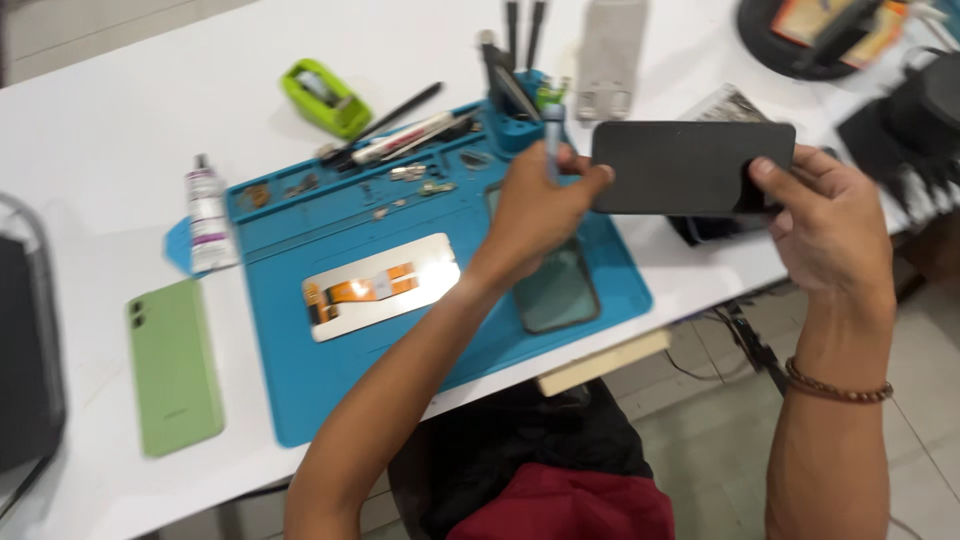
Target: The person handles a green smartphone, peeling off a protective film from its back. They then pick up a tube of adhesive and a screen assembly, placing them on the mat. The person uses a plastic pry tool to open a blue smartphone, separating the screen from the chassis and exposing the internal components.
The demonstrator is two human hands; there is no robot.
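Both hands are up off the blue mat (300,390), sharing one dark phone screen (692,167); the right hand (830,225) pinches its far end, thumb on the face, keeping it level; the left hand (540,205) closes on the near end and grips a thin tool (552,135) (tip blurred); below the left wrist lies a shiny panel (380,287), beyond the elbow a green phone (173,365).

Left hand (535,205) hides part of the dark glass panel (556,290) on the blue mat (300,380). Far right, the black round tray (800,40) is cut off at the top edge, its contents blurred.
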